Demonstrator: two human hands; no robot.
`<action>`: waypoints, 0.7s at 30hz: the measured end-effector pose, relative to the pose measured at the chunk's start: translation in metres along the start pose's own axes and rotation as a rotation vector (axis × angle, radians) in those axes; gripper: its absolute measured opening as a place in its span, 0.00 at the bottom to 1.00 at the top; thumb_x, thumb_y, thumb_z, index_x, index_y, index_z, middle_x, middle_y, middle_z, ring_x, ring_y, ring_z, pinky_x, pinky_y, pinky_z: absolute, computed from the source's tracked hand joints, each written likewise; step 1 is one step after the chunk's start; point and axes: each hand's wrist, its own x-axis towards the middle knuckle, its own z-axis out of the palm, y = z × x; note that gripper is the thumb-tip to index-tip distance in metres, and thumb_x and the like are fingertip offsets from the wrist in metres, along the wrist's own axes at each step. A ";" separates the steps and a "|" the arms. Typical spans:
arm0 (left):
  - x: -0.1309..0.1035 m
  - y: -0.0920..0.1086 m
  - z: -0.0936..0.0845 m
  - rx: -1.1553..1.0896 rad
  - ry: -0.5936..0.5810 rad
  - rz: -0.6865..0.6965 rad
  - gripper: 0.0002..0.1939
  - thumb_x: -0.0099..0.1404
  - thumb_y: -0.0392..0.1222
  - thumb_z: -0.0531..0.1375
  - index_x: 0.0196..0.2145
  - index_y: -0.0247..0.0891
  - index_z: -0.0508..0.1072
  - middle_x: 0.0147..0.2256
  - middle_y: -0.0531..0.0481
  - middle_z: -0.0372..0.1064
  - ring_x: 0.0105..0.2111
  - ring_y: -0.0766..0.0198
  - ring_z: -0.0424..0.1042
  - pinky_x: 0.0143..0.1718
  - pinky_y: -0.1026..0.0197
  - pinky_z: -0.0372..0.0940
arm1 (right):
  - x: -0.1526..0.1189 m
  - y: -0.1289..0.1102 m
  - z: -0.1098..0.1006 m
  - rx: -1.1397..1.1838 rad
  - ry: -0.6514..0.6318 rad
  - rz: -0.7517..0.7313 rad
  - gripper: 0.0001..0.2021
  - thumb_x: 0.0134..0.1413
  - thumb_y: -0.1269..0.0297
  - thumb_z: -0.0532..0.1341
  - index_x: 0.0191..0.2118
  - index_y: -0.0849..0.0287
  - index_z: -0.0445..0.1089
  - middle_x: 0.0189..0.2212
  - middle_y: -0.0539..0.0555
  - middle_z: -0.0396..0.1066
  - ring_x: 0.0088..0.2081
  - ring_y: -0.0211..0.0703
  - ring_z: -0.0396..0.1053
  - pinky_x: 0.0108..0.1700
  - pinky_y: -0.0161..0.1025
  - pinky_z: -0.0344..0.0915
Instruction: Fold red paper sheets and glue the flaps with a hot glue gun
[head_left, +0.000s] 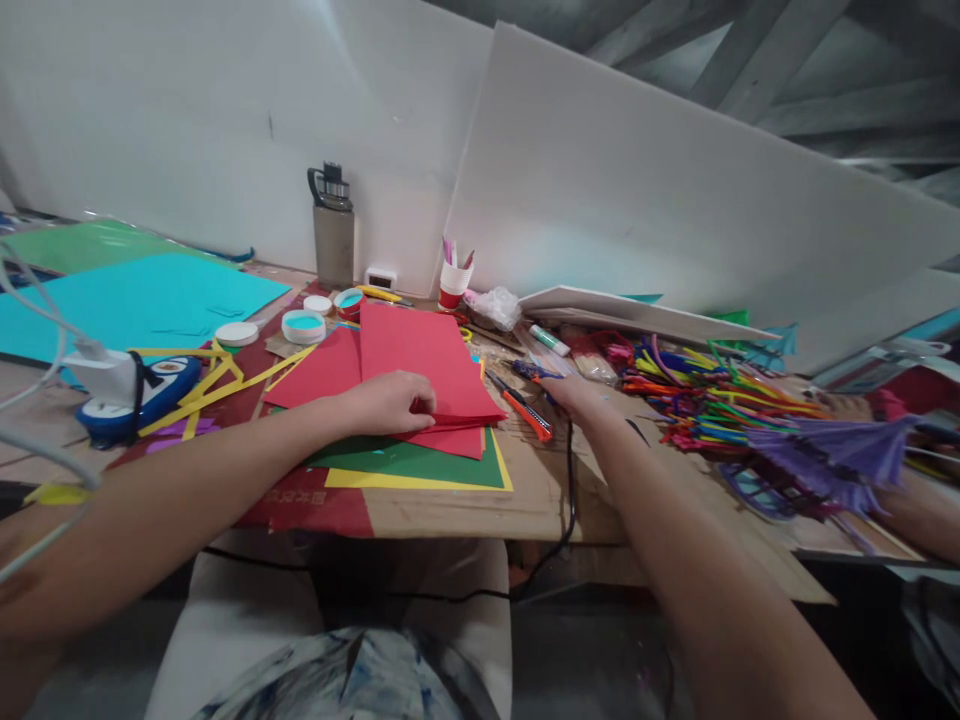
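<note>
Resting on the red paper [420, 345], the left hand [390, 403] had its fingers loosely curled; whether they pinched a sheet, I couldn't tell! Green [442, 464] and yellow [420, 481] sheets lay beneath. The right hand [571, 394] was at the blue tool [531, 371], grip hidden, near the cutter [528, 410]!
</note>
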 end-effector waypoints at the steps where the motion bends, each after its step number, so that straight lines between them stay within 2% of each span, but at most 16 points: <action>1: 0.001 -0.001 0.000 -0.032 0.003 -0.031 0.09 0.58 0.42 0.57 0.32 0.36 0.75 0.33 0.47 0.72 0.32 0.62 0.69 0.33 0.63 0.59 | -0.002 0.001 -0.002 0.059 0.006 0.031 0.11 0.52 0.61 0.54 0.36 0.60 0.70 0.25 0.55 0.70 0.29 0.44 0.70 0.31 0.38 0.67; 4: 0.003 0.000 0.002 -0.093 -0.017 -0.113 0.08 0.56 0.41 0.57 0.30 0.36 0.74 0.31 0.48 0.73 0.30 0.63 0.69 0.31 0.63 0.59 | -0.014 0.006 -0.008 0.232 0.041 0.142 0.06 0.50 0.66 0.53 0.33 0.59 0.66 0.22 0.51 0.65 0.24 0.39 0.66 0.26 0.37 0.68; 6: 0.004 0.003 0.003 -0.069 -0.041 -0.133 0.08 0.56 0.41 0.56 0.29 0.37 0.74 0.30 0.49 0.73 0.29 0.63 0.69 0.29 0.63 0.59 | -0.029 0.007 -0.014 0.361 0.073 0.169 0.05 0.46 0.68 0.55 0.32 0.57 0.63 0.25 0.50 0.64 0.25 0.37 0.66 0.27 0.35 0.69; 8: 0.005 0.009 0.004 0.046 -0.036 -0.133 0.09 0.56 0.45 0.57 0.28 0.38 0.72 0.30 0.49 0.73 0.29 0.61 0.69 0.27 0.62 0.57 | -0.047 0.005 -0.020 0.595 0.100 0.136 0.09 0.42 0.69 0.58 0.34 0.56 0.63 0.29 0.49 0.64 0.28 0.36 0.66 0.29 0.35 0.71; 11: 0.007 0.020 0.008 0.239 0.008 -0.116 0.13 0.58 0.51 0.56 0.30 0.39 0.71 0.33 0.47 0.72 0.31 0.58 0.70 0.25 0.61 0.56 | -0.075 -0.005 -0.027 0.876 0.082 -0.023 0.15 0.38 0.67 0.62 0.37 0.55 0.65 0.34 0.49 0.67 0.33 0.38 0.67 0.31 0.37 0.71; 14: 0.011 0.028 0.013 0.313 0.032 -0.084 0.14 0.61 0.51 0.52 0.35 0.40 0.71 0.35 0.46 0.72 0.32 0.57 0.71 0.26 0.60 0.57 | -0.097 -0.016 -0.031 0.862 0.038 -0.129 0.14 0.42 0.65 0.62 0.39 0.57 0.66 0.37 0.52 0.70 0.32 0.39 0.68 0.31 0.38 0.69; 16: 0.014 0.028 0.016 0.321 0.044 -0.070 0.15 0.63 0.50 0.51 0.35 0.40 0.72 0.36 0.46 0.73 0.33 0.56 0.71 0.26 0.60 0.57 | -0.110 -0.022 -0.033 0.812 0.003 -0.153 0.14 0.46 0.63 0.61 0.41 0.57 0.65 0.35 0.52 0.71 0.29 0.39 0.68 0.31 0.39 0.69; 21: 0.023 0.017 0.018 0.206 0.043 -0.109 0.13 0.61 0.49 0.53 0.32 0.40 0.73 0.32 0.48 0.74 0.32 0.59 0.71 0.26 0.61 0.55 | -0.137 -0.028 -0.037 0.584 -0.033 -0.228 0.14 0.53 0.59 0.59 0.44 0.57 0.62 0.29 0.50 0.69 0.27 0.40 0.68 0.33 0.40 0.67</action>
